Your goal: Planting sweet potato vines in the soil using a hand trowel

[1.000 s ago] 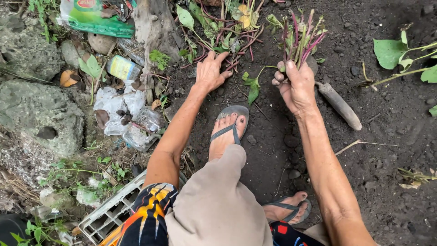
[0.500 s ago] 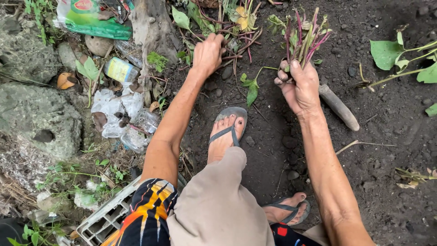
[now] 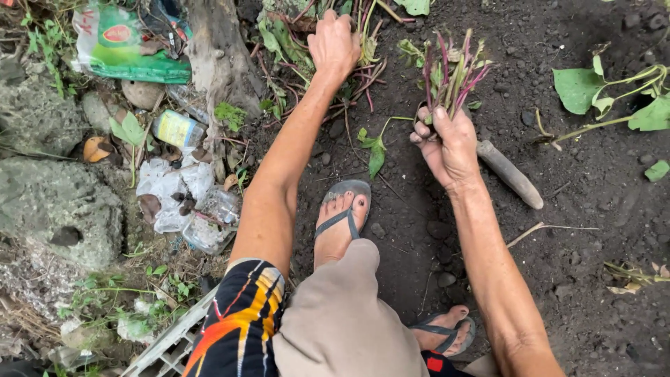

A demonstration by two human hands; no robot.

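My right hand grips a bunch of purple and green stem cuttings, held upright above dark soil. My left hand reaches far forward into a pile of leafy vines with purple stems lying on the ground, its fingers closed around some of them. A loose green leaf on a stalk lies on the soil between my hands. My feet in grey flip-flops stand on the soil below.
A brown wooden stick lies right of my right hand. Plastic litter, a green packet and a small bottle lie left beside rocks. A white plastic crate sits at bottom left. Green leafy plants grow at right.
My left hand lifted off the soil, moved forward and closed on stems in the vine pile. My right hand with its bunch stayed roughly in place.
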